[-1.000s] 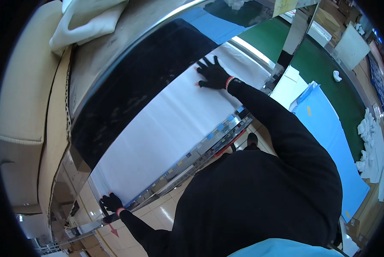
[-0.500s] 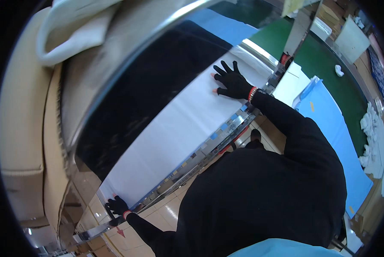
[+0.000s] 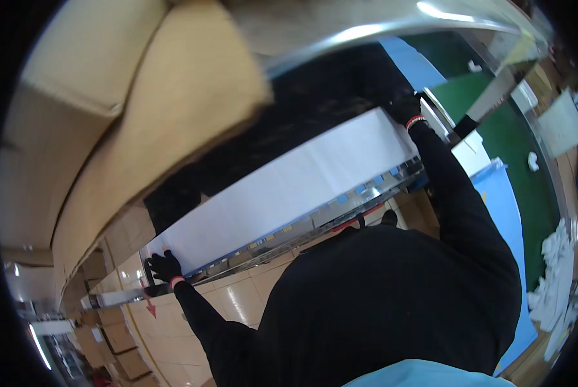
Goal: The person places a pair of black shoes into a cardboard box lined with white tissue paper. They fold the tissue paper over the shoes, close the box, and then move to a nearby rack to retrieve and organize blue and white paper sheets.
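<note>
A long, smooth white sheet (image 3: pixel 295 174) lies on a narrow metal-edged table, its far edge along a wide black surface (image 3: pixel 302 116). My left hand (image 3: pixel 164 266), in a black glove with bare fingertips, rests with fingers apart on the sheet's left end. At the far right corner of the sheet is my right hand (image 3: pixel 405 108), gloved in black too. Its fingers merge with the dark surface behind, so their pose is hidden. A red-and-white band circles each wrist.
Large brown cardboard (image 3: pixel 160 97) leans in from the upper left. A curved metal rim (image 3: pixel 360 32) spans the top. On the right are a green surface (image 3: pixel 527 206), blue sheets (image 3: pixel 501 200) and crumpled white material (image 3: pixel 550 277). Cardboard boxes (image 3: pixel 118 342) stand at lower left on the tiled floor.
My right hand has moved off the middle of the sheet's right part to its far right corner. The left hand stays on the left end. The view has turned, bringing more cardboard in.
</note>
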Action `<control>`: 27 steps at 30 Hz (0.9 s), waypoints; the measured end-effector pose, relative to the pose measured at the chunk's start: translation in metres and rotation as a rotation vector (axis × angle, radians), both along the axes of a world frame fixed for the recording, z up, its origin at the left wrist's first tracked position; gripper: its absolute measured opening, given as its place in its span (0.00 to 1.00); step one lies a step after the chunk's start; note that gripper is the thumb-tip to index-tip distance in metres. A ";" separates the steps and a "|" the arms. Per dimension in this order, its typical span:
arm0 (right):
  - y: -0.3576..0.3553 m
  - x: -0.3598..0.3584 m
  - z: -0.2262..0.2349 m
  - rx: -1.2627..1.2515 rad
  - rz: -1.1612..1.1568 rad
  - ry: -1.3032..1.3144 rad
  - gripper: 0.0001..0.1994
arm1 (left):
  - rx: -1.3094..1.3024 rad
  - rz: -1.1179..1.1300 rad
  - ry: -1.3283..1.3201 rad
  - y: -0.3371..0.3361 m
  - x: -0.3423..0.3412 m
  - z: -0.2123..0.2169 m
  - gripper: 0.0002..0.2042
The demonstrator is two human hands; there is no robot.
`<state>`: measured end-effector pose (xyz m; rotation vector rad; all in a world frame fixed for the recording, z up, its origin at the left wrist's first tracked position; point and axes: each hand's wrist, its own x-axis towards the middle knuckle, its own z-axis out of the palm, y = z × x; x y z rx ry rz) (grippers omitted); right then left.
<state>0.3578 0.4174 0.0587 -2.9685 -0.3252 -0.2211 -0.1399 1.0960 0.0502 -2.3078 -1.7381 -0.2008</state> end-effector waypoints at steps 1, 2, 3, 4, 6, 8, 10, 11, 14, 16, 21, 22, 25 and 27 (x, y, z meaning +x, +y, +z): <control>0.016 -0.009 0.010 0.031 0.011 -0.023 0.41 | -0.030 -0.009 -0.005 -0.011 0.005 0.005 0.37; 0.035 -0.016 0.019 0.050 0.025 -0.048 0.41 | -0.023 -0.004 0.000 -0.014 0.000 0.006 0.37; 0.056 -0.014 0.025 0.035 0.051 -0.105 0.39 | -0.014 -0.007 0.000 -0.014 -0.002 0.007 0.37; 0.077 -0.011 0.029 0.018 0.075 -0.160 0.38 | -0.001 -0.016 0.000 -0.013 -0.001 0.009 0.37; 0.096 -0.002 0.035 0.030 0.120 -0.203 0.37 | 0.045 -0.002 0.010 -0.010 -0.009 0.007 0.36; 0.091 0.020 0.031 0.026 0.111 -0.175 0.36 | 0.039 0.010 -0.005 -0.005 -0.010 0.003 0.36; 0.066 0.057 0.029 -0.007 0.033 -0.111 0.36 | -0.051 -0.009 0.058 -0.039 0.021 0.016 0.36; 0.067 0.072 0.031 0.003 0.034 -0.075 0.35 | -0.020 0.001 0.044 -0.037 0.014 0.028 0.36; 0.060 0.099 0.035 0.011 0.010 -0.006 0.34 | 0.036 -0.014 0.014 -0.023 0.000 0.020 0.36; 0.057 0.107 0.039 0.022 0.016 0.019 0.34 | 0.064 -0.003 0.017 -0.006 -0.009 0.009 0.36; 0.050 0.109 0.038 0.013 0.009 0.048 0.32 | -0.045 0.014 -0.016 -0.032 0.008 0.023 0.37; 0.050 0.110 0.039 0.012 0.013 0.046 0.32 | -0.061 0.014 -0.011 -0.034 0.011 0.029 0.37; 0.047 0.108 0.042 0.005 0.017 0.047 0.31 | -0.095 0.013 0.009 -0.029 0.009 0.033 0.37; 0.045 0.109 0.047 0.011 0.032 0.027 0.30 | -0.087 0.012 0.013 -0.016 0.006 0.027 0.37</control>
